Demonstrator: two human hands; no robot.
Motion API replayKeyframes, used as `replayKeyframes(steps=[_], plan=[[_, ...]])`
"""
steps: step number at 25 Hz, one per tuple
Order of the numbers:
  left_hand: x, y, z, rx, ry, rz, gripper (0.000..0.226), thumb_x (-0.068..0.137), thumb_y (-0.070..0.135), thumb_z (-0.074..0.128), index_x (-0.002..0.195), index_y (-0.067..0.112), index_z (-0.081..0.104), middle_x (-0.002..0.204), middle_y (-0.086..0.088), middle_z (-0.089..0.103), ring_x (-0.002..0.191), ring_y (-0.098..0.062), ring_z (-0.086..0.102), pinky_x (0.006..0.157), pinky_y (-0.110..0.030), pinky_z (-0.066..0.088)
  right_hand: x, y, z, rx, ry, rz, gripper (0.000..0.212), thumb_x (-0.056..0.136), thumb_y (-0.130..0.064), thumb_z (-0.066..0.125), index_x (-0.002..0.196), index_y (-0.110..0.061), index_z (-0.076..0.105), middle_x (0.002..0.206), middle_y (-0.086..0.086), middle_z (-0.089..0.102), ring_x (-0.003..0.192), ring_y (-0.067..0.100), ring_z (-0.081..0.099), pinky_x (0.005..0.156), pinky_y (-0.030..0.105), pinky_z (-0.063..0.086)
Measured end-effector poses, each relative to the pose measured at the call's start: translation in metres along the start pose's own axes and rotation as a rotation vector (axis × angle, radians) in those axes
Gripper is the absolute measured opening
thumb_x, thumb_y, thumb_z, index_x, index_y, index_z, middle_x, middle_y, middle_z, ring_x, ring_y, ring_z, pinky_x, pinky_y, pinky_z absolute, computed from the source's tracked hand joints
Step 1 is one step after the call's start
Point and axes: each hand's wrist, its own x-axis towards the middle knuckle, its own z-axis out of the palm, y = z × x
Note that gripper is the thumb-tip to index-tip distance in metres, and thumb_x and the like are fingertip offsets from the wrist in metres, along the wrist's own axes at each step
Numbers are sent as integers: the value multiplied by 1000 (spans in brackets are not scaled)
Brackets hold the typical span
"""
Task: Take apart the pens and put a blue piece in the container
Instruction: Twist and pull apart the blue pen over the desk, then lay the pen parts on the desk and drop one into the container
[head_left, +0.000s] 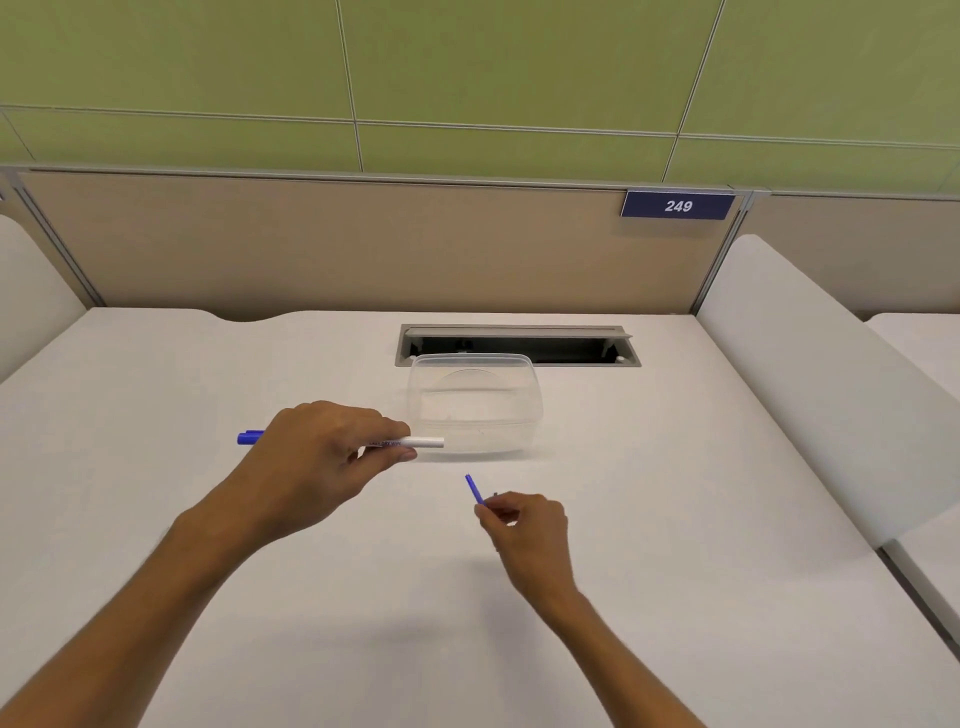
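On the white worktop (675, 467), toward the far middle, sits a clear plastic rectangular container (475, 402) with rounded corners, open at the top, nothing visible inside. Just behind it a grey recessed cable slot (519, 343) is set into the worktop, flap raised.

Left hand (322, 457) hovers over the worktop just left of the container, fingers curled round a white-barrelled pen with blue end (423, 443). The pen lies roughly level; the white barrel sticks out to the right past the fingertips, its tip right at the container's near left corner, contact can't be told. The blue end pokes out of the left side of the hand, looks like two blue tips there, too small to be sure. Small print on the barrel, unreadable.

Right hand (524, 525) is nearer the camera, in front of the container and apart from it, thumb and fingers pinching a short thin blue pen piece (474, 488). The piece angles up and to the left from the fingertips, held above the worktop, outside the container.

Behind the worktop, a beige partition panel (311, 239) carries a dark blue number plate reading 249 (678, 206); green wall panels (467, 62) above. White side dividers (810, 374) flank the worktop.
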Motion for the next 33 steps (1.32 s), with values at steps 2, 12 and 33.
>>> replayKeyframes(steps=[2, 12, 33], plan=[[-2, -2, 1, -17, 1, -5, 20, 91, 40, 59, 85, 26, 72, 59, 14, 53, 51, -11, 42, 48, -34, 40, 2, 9, 22, -66, -12, 65, 13, 85, -25, 69, 81, -17, 79, 68, -8, 72, 65, 7, 66, 62, 17, 47], [-12, -18, 0, -79, -27, -26, 27, 91, 46, 55, 82, 25, 70, 59, 11, 55, 53, -13, 44, 50, -37, 43, 16, 25, 66, -358, -72, 163, 25, 85, -25, 61, 65, -9, 58, 60, 2, 55, 55, 20, 45, 52, 29, 34], [-18, -42, 31, -56, -114, -72, 20, 92, 42, 57, 89, 27, 70, 70, 10, 65, 60, -10, 49, 57, -34, 45, -14, -67, 20, 432, -128, -81, 29, 90, -51, 52, 92, -32, 75, 83, -5, 75, 80, 13, 71, 59, 23, 51]])
